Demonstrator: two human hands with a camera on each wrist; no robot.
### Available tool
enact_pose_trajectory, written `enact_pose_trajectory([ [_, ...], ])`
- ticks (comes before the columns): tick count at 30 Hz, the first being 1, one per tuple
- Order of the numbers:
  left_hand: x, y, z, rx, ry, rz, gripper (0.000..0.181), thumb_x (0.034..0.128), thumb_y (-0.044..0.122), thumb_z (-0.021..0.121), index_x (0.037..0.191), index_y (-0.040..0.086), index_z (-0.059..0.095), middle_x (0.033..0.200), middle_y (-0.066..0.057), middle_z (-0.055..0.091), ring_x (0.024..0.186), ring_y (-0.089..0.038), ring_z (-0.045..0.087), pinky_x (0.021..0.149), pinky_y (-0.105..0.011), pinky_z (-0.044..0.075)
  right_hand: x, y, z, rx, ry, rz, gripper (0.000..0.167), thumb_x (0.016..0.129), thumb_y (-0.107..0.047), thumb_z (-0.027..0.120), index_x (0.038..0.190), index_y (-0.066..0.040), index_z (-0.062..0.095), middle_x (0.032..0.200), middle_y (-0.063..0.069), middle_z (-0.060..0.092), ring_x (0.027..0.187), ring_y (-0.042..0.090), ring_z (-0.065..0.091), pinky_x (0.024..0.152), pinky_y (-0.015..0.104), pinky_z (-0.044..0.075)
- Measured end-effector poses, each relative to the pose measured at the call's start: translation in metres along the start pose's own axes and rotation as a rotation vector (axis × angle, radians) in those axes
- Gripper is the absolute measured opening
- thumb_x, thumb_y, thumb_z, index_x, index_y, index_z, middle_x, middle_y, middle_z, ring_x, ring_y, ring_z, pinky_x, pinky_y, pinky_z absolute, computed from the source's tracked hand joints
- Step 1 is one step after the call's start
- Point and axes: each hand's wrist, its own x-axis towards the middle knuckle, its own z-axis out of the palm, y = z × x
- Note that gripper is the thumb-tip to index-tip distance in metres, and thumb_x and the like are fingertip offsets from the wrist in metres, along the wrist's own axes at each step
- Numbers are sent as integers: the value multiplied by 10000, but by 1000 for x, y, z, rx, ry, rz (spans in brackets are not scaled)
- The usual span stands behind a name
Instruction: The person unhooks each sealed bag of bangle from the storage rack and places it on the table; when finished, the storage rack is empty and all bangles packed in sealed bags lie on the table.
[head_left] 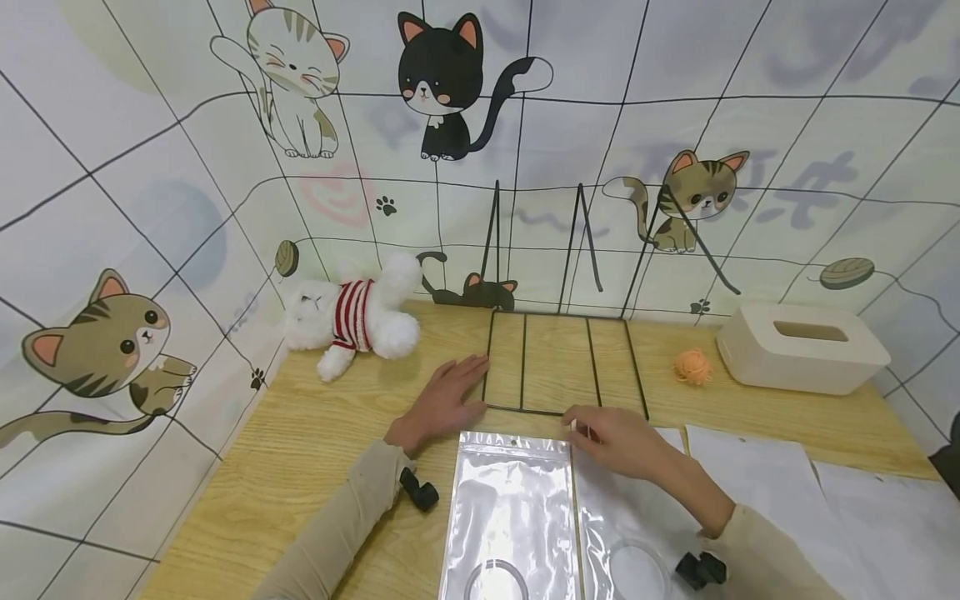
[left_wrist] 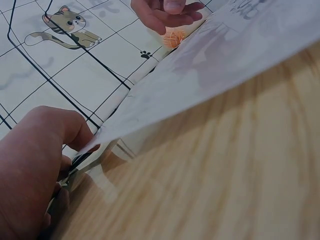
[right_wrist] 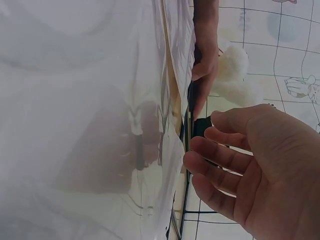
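Observation:
A black wire rack (head_left: 558, 412) with tall bent uprights stands near the wall. My left hand (head_left: 447, 395) lies at its left front corner, fingers stretched along the side wire; in the left wrist view, that hand (left_wrist: 37, 165) is beside the black wire. By the rack's front wire is my right hand (head_left: 622, 440). The right wrist view shows this hand (right_wrist: 265, 170) with loosely bent fingers and nothing between them. A shiny clear zip pouch (head_left: 510, 483) lies in front of the rack, with a second pouch (head_left: 626, 508) beside it under the right forearm.
White sheets or pouches (head_left: 757, 475) spread over the right side of the table (head_left: 337, 425). A white tissue box (head_left: 802, 354) and an orange yarn ball (head_left: 693, 367) stand at the back right. A white plush toy (head_left: 356, 317) in a striped shirt lies at the back left.

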Motion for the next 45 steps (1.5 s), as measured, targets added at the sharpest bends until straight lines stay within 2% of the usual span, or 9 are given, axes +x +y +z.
enact_pose_trajectory([
  [6, 0, 0, -1, 3, -3, 0, 719, 947, 412, 468, 1581, 120, 297, 1650, -5, 278, 1537, -203, 228, 1254, -454, 133, -2, 6, -1, -27, 65, -6, 146, 980, -229, 639, 1089, -153, 699, 872, -127, 683, 762, 7, 618, 633, 223, 505],
  [9, -1, 1, -1, -5, -1, 3, 719, 948, 409, 478, 1579, 115, 301, 1648, -13, 283, 1536, -211, 231, 1253, -462, 130, -4, 9, -1, -30, 103, -13, 161, 979, -217, 642, 1097, -132, 710, 973, -61, 727, 875, 98, 682, 742, 315, 556],
  [11, 0, 1, -1, -5, 0, 7, 718, 949, 413, 477, 1579, 116, 301, 1648, -15, 283, 1536, -211, 231, 1253, -462, 130, -6, 12, -2, -35, 119, -7, 186, 981, -220, 639, 1114, -110, 708, 1033, -17, 734, 948, 160, 688, 836, 390, 547],
  [15, 0, 1, 0, -6, -1, 22, 723, 949, 426, 467, 1579, 112, 301, 1648, -21, 282, 1536, -218, 231, 1253, -465, 131, -9, 18, -2, -62, 134, 37, 288, 997, -268, 615, 1199, -73, 680, 1173, 70, 704, 1128, 284, 635, 999, 520, 467],
  [20, -2, -2, 0, -5, 3, 29, 721, 956, 436, 462, 1581, 116, 298, 1650, -21, 280, 1537, -211, 229, 1252, -458, 136, -9, 25, -1, -81, 149, 90, 464, 1006, -357, 585, 1361, -58, 583, 1398, 165, 577, 1370, 415, 436, 1148, 634, 270],
  [25, -4, -6, -2, 9, 7, 10, 713, 960, 430, 468, 1583, 127, 296, 1651, -13, 275, 1537, -199, 227, 1250, -456, 141, -7, 29, -3, -122, 159, 124, 608, 995, -421, 581, 1483, -78, 466, 1542, 185, 421, 1495, 437, 227, 1182, 693, 90],
  [31, -4, -7, -4, 2, 5, 28, 714, 968, 429, 474, 1582, 114, 292, 1651, -36, 272, 1538, -223, 225, 1253, -477, 130, -10, 32, -7, -159, 121, 200, 752, 979, -511, 561, 1567, -103, 330, 1645, 195, 206, 1543, 409, 66, 1184, 698, 37],
  [39, -8, -8, -4, -4, 14, 34, 717, 961, 429, 469, 1578, 107, 300, 1647, -40, 283, 1533, -225, 240, 1250, -484, 140, -14, 34, -6, -150, 110, 235, 818, 962, -571, 552, 1587, -117, 282, 1663, 193, 147, 1546, 403, 43, 1192, 682, -15],
  [45, -7, -7, -3, -26, 41, 62, 752, 978, 461, 488, 1585, 77, 265, 1642, -99, 284, 1521, -255, 268, 1238, -524, 159, -17, 35, -4, -149, 126, 230, 842, 941, -588, 575, 1585, -125, 293, 1663, 192, 148, 1543, 409, 53, 1186, 687, -29],
])
